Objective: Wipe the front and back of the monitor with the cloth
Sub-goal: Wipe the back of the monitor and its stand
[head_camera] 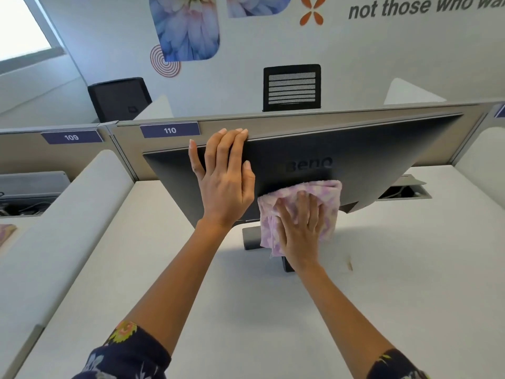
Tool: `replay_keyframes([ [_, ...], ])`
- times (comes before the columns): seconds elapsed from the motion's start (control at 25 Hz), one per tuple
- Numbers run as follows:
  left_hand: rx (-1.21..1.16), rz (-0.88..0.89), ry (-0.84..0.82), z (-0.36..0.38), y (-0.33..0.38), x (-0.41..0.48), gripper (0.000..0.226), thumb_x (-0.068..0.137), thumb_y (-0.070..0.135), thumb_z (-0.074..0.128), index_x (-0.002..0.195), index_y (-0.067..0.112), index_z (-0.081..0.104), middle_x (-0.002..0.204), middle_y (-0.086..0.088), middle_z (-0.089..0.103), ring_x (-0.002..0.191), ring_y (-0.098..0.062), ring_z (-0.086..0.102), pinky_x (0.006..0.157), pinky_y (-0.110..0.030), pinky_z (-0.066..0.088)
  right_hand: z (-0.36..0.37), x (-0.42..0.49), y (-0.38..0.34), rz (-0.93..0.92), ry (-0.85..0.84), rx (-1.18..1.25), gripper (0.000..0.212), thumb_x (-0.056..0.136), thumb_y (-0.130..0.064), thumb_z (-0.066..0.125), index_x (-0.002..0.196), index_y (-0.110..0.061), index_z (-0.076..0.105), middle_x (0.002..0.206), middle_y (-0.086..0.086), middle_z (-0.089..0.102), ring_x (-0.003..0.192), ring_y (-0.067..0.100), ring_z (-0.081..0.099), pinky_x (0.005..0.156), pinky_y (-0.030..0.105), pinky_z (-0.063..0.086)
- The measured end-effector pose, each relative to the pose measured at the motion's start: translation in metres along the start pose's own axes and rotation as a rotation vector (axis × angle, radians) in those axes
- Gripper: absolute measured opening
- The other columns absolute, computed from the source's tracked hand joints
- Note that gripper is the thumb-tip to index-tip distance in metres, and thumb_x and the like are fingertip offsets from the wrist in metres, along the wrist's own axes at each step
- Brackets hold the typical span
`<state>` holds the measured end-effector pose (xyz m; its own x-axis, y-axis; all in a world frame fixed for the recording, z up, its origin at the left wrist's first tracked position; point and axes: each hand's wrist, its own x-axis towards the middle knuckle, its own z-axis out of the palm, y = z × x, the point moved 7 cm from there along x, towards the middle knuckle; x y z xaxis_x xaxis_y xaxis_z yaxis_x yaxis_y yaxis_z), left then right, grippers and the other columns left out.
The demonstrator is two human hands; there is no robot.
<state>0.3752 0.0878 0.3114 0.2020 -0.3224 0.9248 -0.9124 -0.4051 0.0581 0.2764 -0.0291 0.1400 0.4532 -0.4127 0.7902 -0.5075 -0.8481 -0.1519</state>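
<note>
The dark monitor [382, 157] stands on the white desk with its back panel toward me, a raised logo at its middle. My left hand [224, 179] lies flat on the back near the top edge, fingers straight and fingertips reaching over the rim. My right hand [300, 228] presses a pink and white patterned cloth [328, 195] flat against the lower middle of the back, over the stand's neck. The cloth hangs down past the monitor's lower edge. The screen side is hidden from me.
The monitor's stand base [251, 239] sits on the white desk [410, 283]. A beige partition [273, 123] with labels 109 and 110 runs behind. A cable hatch [404, 191] lies open at right. Low white dividers [68, 214] flank the desk. Black chair backs rise beyond the partition.
</note>
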Motion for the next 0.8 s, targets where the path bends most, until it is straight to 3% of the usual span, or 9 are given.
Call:
replay_keyframes([
  [0.12, 0.007, -0.007, 0.014, 0.002, -0.001, -0.003, 0.042, 0.093, 0.021, 0.051, 0.135, 0.013, 0.055, 0.135, -0.004, 0.054, 0.137, -0.019, 0.035, 0.116, -0.059, 0.014, 0.028, -0.045, 0.010, 0.076, -0.190, 0.037, 0.058, 0.087, -0.034, 0.068, 0.138, -0.035, 0.040, 0.148, 0.012, 0.027, 0.134, 0.040, 0.033, 0.102, 0.062, 0.042],
  [0.2, 0.008, -0.006, 0.031, 0.003, -0.001, -0.004, 0.042, 0.093, 0.022, 0.052, 0.134, 0.013, 0.054, 0.135, -0.004, 0.054, 0.137, -0.019, 0.035, 0.115, -0.061, 0.016, 0.037, -0.058, 0.015, 0.142, -0.262, 0.019, 0.037, 0.094, -0.038, 0.057, 0.129, -0.030, 0.049, 0.144, 0.013, 0.034, 0.129, 0.042, 0.040, 0.100, 0.060, 0.044],
  [0.28, 0.008, 0.000, 0.045, 0.004, -0.001, -0.005, 0.042, 0.094, 0.022, 0.052, 0.135, 0.015, 0.052, 0.135, -0.004, 0.054, 0.136, -0.019, 0.035, 0.114, -0.062, 0.018, 0.041, -0.058, 0.015, 0.172, -0.291, -0.004, 0.034, 0.099, -0.043, 0.038, 0.122, -0.026, 0.056, 0.140, 0.014, 0.039, 0.126, 0.042, 0.044, 0.100, 0.057, 0.044],
  [0.44, 0.038, -0.001, 0.060, 0.008, -0.002, -0.006, 0.043, 0.093, 0.023, 0.053, 0.135, 0.015, 0.053, 0.136, -0.004, 0.053, 0.136, -0.020, 0.036, 0.113, -0.062, 0.020, 0.052, -0.064, 0.015, 0.169, -0.311, -0.009, 0.034, 0.099, -0.039, 0.038, 0.120, -0.021, 0.058, 0.140, 0.016, 0.044, 0.127, 0.040, 0.045, 0.100, 0.053, 0.045],
  [0.52, 0.046, -0.001, 0.054, 0.008, -0.001, -0.008, 0.043, 0.092, 0.022, 0.054, 0.134, 0.014, 0.054, 0.136, -0.005, 0.055, 0.136, -0.021, 0.036, 0.114, -0.061, 0.019, 0.053, -0.087, 0.017, 0.147, -0.330, -0.011, 0.029, 0.097, -0.034, 0.052, 0.121, -0.019, 0.057, 0.140, 0.016, 0.041, 0.127, 0.040, 0.043, 0.099, 0.053, 0.047],
  [0.64, 0.049, 0.003, 0.044, 0.008, -0.001, -0.007, 0.044, 0.092, 0.024, 0.053, 0.135, 0.015, 0.052, 0.136, -0.005, 0.055, 0.136, -0.021, 0.035, 0.115, -0.057, 0.014, 0.052, -0.108, 0.020, 0.085, -0.357, -0.026, 0.046, 0.087, -0.032, 0.069, 0.126, -0.016, 0.052, 0.141, 0.017, 0.036, 0.128, 0.040, 0.039, 0.098, 0.056, 0.049],
  [0.8, 0.037, -0.010, 0.045, 0.007, -0.001, -0.008, 0.045, 0.092, 0.023, 0.054, 0.136, 0.016, 0.051, 0.137, -0.004, 0.053, 0.137, -0.021, 0.034, 0.115, -0.057, 0.014, 0.045, -0.064, 0.019, 0.123, -0.351, -0.030, 0.050, 0.098, -0.041, 0.030, 0.140, -0.015, 0.039, 0.148, 0.017, 0.035, 0.134, 0.040, 0.041, 0.108, 0.053, 0.041],
])
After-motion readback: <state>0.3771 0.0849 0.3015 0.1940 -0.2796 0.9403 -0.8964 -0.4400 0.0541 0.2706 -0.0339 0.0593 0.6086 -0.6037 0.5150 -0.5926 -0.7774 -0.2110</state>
